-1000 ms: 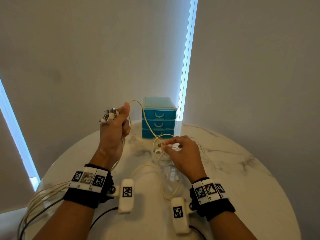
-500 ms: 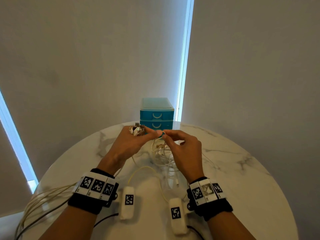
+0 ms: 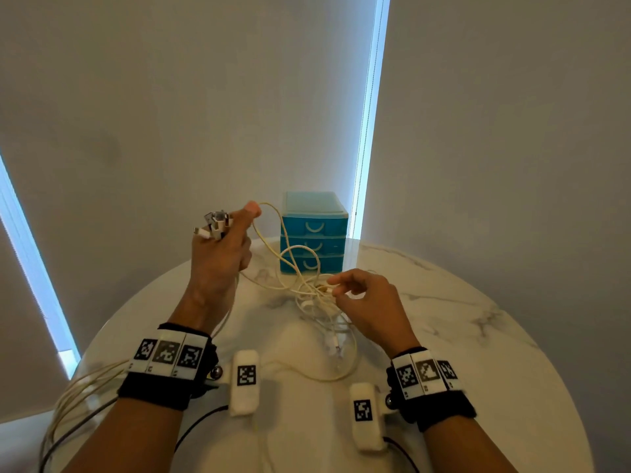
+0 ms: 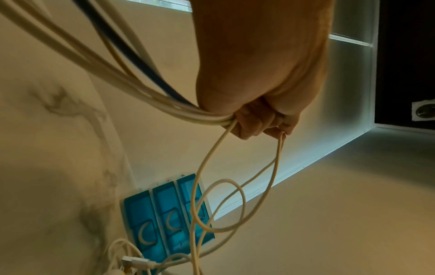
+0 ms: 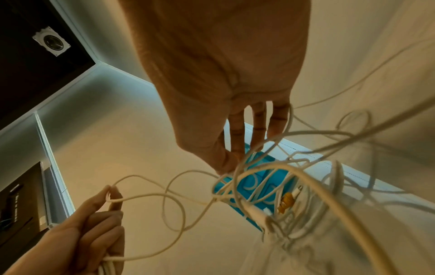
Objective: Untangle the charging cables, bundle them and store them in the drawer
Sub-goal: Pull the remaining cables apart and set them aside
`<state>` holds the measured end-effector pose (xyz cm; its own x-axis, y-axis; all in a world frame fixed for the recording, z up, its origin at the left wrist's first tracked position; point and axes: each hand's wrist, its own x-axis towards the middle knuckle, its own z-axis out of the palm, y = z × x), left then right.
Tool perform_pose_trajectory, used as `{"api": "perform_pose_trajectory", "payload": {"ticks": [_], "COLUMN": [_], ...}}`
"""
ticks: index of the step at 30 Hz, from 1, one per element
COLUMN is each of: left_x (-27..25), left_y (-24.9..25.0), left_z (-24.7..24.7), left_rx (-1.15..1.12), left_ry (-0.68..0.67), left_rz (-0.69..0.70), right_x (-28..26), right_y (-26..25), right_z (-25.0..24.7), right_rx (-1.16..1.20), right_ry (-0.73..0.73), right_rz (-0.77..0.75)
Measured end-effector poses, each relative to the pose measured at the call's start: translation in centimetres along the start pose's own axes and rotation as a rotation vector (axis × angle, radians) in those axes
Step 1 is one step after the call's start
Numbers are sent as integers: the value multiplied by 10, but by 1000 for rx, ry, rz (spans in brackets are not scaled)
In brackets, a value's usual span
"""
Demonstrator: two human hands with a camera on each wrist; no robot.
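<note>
Head view: left hand (image 3: 218,257) grips cables (image 3: 300,281); right hand (image 3: 372,308) pinches tangle.

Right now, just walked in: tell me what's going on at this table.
A person is untangling charging cables over a round marble table. The left hand is raised, holding a gathered bunch of cable ends and pinching one cream cable that loops down. The right hand picks at the knotted cables still lying on the table. The blue drawer unit behind has all three drawers closed; nothing is bundled or stored yet.
</note>
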<state>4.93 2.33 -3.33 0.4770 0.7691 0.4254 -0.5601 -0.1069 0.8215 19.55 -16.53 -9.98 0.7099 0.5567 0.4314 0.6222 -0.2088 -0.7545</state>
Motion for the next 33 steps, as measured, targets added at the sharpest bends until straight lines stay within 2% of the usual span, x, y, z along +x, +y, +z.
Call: {"api": "perform_pose_trajectory", "payload": {"ticks": [2, 5, 8, 10, 12, 14, 17, 18, 22, 26, 28, 31, 33], "left_x": [-2, -8, -11, -8, -2, 6, 16, 18, 16, 12, 13, 16, 18], "left_y": [-3, -4, -4, -5, -7, -7, -5, -4, 0, 2, 2, -1, -4], "left_z": [1, 8, 10, 9, 5, -3, -17, -20, -20, -12, -14, -18, -21], "left_rx": [30, 115, 134, 111, 38, -62, -163, -183, -205, -184, -187, -204, -182], "left_ry": [-62, -148, -179, -140, -47, 68, 191, 203, 163, 130, 155, 219, 249], "left_rz": [6, 17, 18, 18, 4, -19, -47, -54, -43, -24, -24, -27, -37], "right_x": [-1, -1, -2, -2, -1, 0, 1, 0, -4, -7, -7, -7, -3], "right_y": [-5, -17, -22, -19, -17, -19, -22, -24, -20, -20, -23, -22, -16], "right_z": [3, 8, 12, 14, 10, 1, -11, -13, -6, -1, -3, -12, -18], "right_rx": [28, 118, 74, 7, 47, 206, 458, 440, 100, 9, 2, 13, -50], "right_ry": [32, 160, 62, 28, 81, 118, 35, -17, -192, -242, -267, -384, -369], "right_rz": [-20, -70, -147, -182, -161, -107, -80, -59, 70, 14, 9, 41, -3]}}
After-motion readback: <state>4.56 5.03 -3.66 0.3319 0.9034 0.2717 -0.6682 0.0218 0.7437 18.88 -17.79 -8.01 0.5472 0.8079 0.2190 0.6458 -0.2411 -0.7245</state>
